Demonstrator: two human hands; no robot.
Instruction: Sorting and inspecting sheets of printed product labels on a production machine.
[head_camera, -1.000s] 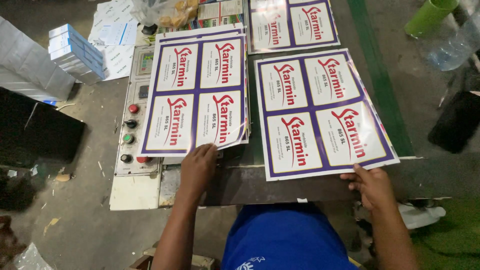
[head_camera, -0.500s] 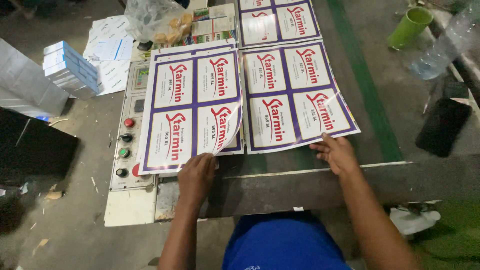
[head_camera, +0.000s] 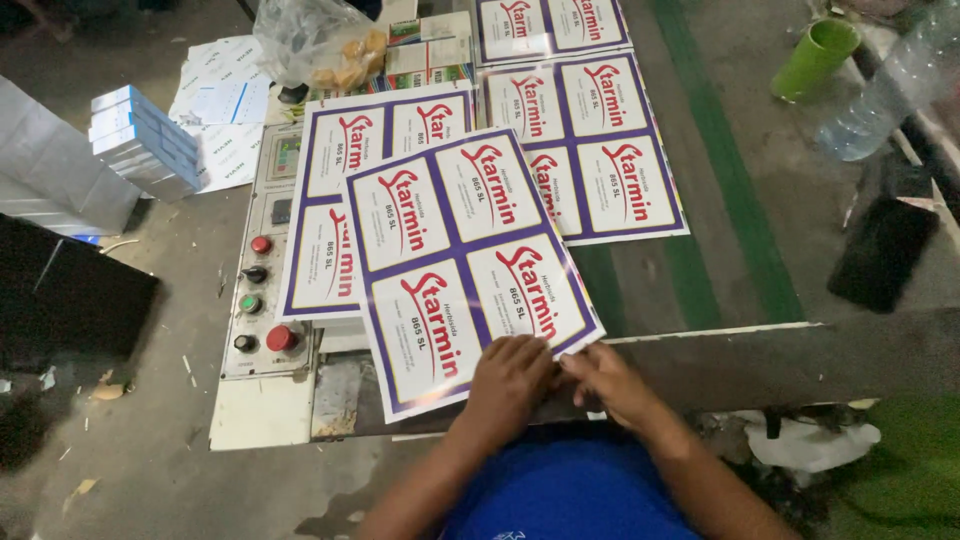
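Item: printed label sheet (head_camera: 465, 265), white with purple borders and red lettering, four panels, lying tilted across the near edge of the dark work surface (head_camera: 850, 355), its lower edge overhanging toward the person. Left hand (head_camera: 510, 375) rests flat on the sheet's near edge with fingers together, pressing rather than gripping; right hand (head_camera: 605, 375) touches the sheet's near right corner, fingers narrow, apparently pinching the edge, though the grip itself cannot be told for certain. Under it lies a second like sheet (head_camera: 345, 200), partly covered; a third sheet (head_camera: 600, 145) sits just beside, toward the far edge, and a fourth sheet (head_camera: 550, 25) beyond that. Control panel (head_camera: 262, 270) with red and green buttons at the left edge. Green cup (head_camera: 815, 58) and clear plastic bottle (head_camera: 890, 85) at the far right corner. Handling, by judgement: thin, light, limp, glossy and liable to slide or crease; best taken by two corners of one edge.
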